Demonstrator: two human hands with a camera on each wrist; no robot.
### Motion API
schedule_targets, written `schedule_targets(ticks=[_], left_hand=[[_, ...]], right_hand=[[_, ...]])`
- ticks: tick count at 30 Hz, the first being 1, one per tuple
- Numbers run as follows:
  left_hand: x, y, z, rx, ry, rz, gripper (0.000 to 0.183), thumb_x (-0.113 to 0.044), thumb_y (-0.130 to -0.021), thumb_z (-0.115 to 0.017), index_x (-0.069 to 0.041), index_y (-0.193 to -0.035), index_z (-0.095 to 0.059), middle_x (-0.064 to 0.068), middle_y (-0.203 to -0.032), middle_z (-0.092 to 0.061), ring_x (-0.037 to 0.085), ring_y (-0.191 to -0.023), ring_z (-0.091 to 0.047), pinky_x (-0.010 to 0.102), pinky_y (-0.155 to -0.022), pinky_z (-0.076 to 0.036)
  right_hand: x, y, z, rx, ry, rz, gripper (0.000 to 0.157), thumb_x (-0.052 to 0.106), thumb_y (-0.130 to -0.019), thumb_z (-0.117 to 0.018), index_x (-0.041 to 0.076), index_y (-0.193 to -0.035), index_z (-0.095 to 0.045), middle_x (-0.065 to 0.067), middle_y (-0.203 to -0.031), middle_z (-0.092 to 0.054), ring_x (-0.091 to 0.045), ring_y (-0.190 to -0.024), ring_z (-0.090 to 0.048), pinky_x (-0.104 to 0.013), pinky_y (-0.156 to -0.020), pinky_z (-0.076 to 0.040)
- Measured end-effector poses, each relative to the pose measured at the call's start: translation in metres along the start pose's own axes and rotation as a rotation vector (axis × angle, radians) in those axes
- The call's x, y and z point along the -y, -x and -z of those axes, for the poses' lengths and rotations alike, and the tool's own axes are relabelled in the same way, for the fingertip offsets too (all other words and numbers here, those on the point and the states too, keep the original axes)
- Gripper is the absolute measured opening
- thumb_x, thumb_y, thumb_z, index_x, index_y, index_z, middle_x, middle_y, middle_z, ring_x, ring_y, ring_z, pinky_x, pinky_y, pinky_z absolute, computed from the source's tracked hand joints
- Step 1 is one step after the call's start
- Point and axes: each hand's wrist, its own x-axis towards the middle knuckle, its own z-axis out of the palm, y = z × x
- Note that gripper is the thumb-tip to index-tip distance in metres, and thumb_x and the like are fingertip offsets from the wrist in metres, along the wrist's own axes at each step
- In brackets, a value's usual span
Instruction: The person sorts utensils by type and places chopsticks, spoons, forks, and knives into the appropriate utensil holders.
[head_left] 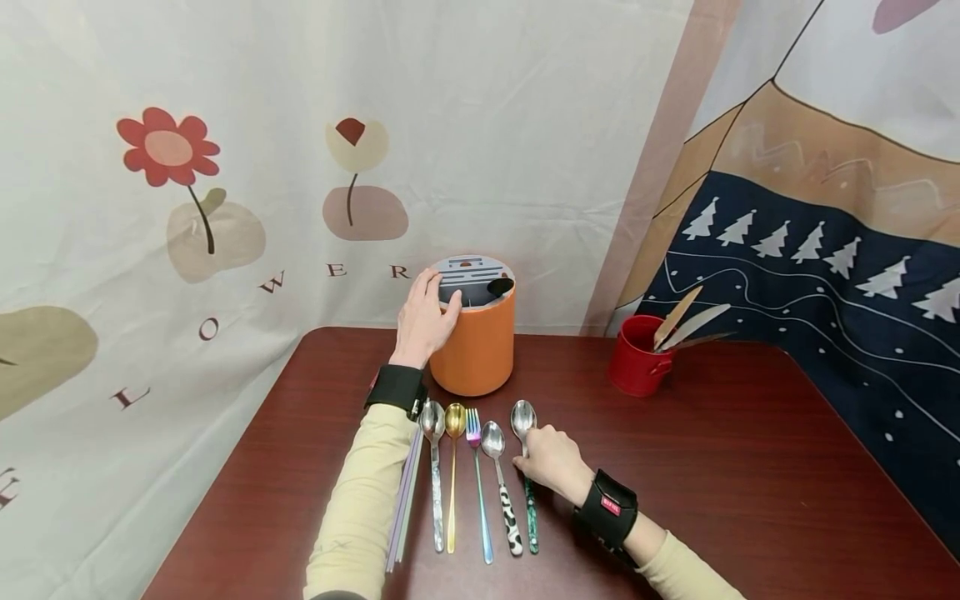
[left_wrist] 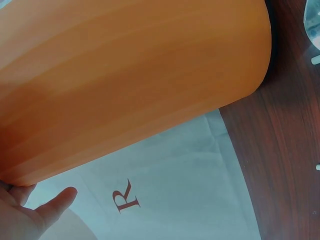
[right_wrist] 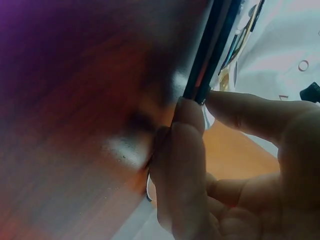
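Note:
An orange round container (head_left: 472, 350) with a grey patterned top stands at the back of the table. My left hand (head_left: 426, 321) rests on its upper left edge, the thumb near the front of the rim. In the left wrist view the orange wall (left_wrist: 135, 85) fills much of the picture, with some fingers at its lower left. Lower down, my right hand (head_left: 553, 460) pinches a spoon (head_left: 522, 417) with a green patterned handle between thumb and fingers. The right wrist view shows the dark handle (right_wrist: 217, 50) between the fingertips.
Left of that spoon lie a spoon with a black-and-white handle (head_left: 510, 521), a rainbow fork (head_left: 480, 483), a gold spoon (head_left: 453, 467) and a silver spoon (head_left: 435, 475). Pale sticks (head_left: 405, 500) lie by the left sleeve. A red cup (head_left: 637, 367) holds several flat-bladed utensils.

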Motion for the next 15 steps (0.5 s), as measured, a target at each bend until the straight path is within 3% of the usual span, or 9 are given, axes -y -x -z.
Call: schedule_targets(ticks=[9,15], left_hand=[[0.0000,0.0002,-0.0012,0.002,0.004,0.000,0.060,-0.044,-0.098,-0.040,-0.004,-0.143,-0.040,0.010,-0.152,-0.034,0.024,-0.144,-0.028,0.045,-0.111,-0.036],[-0.0001,0.0008,-0.0012,-0.002,0.008,-0.004,0.060,-0.043,-0.098,-0.040,-0.003,-0.142,-0.041,0.011,-0.151,-0.035,0.024,-0.144,-0.029,0.046,-0.111,-0.036]], right_hand=[[-0.0036,-0.0021,-0.0056,0.022,-0.007,-0.010,0.045,0.023,-0.078,-0.074,0.016,-0.047,-0.042,0.005,-0.049,-0.036,-0.014,-0.048,-0.047,-0.027,-0.045,-0.033],[-0.0044,-0.0035,-0.0055,0.021,-0.028,-0.004,0.042,0.020,-0.078,-0.073,0.015,-0.047,-0.046,0.003,-0.047,-0.045,-0.013,-0.047,-0.050,-0.026,-0.047,-0.039]])
